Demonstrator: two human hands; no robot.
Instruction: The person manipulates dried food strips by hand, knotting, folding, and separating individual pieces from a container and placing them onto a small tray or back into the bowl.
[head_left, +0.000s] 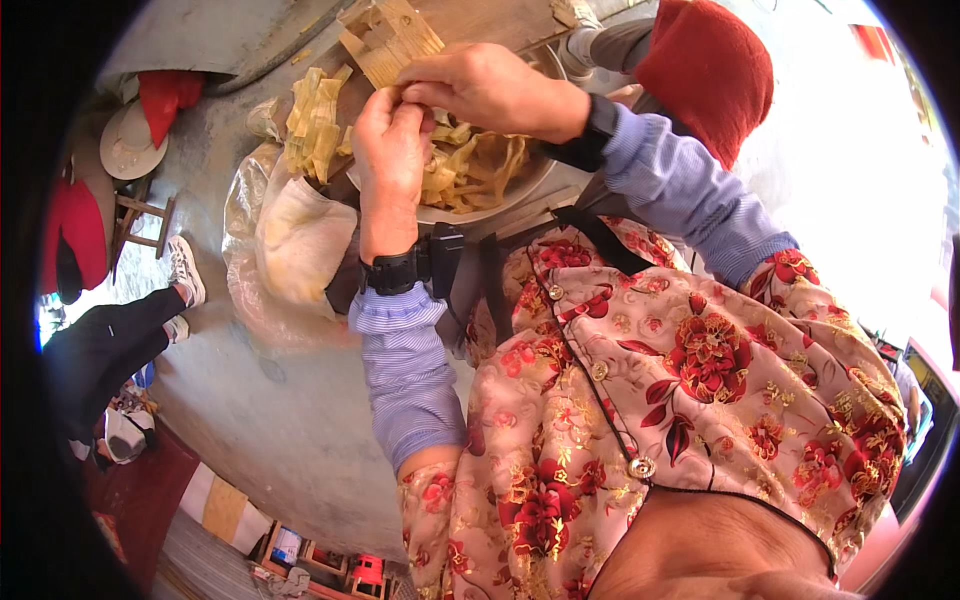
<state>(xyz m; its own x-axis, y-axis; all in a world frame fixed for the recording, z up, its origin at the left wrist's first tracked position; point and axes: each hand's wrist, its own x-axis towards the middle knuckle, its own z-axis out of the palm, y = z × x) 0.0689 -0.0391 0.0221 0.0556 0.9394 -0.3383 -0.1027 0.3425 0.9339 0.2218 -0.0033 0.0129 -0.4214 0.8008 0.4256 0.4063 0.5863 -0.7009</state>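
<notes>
My left hand (390, 154) and my right hand (491, 86) meet above a metal basin (517, 199), fingertips pinched together. Whatever is between the fingers is too small or hidden to make out. Inside the basin lie pale yellow, dried-looking strips (469, 176), some curled. To the left of my left hand rests a bundle of similar flat strips (313, 124). Just beyond the fingertips is a piece of wood with a ridged face (391, 45). Both wrists wear black bands, and striped blue sleeve covers reach up my forearms.
A clear plastic bag (244, 225) and a whitish cloth or sack (304, 236) lie left of the basin. Another person's knee, under a red cloth (709, 75), is close on the right. At the left are a person's dark-trousered legs (120, 356) and a small wooden stool (142, 221).
</notes>
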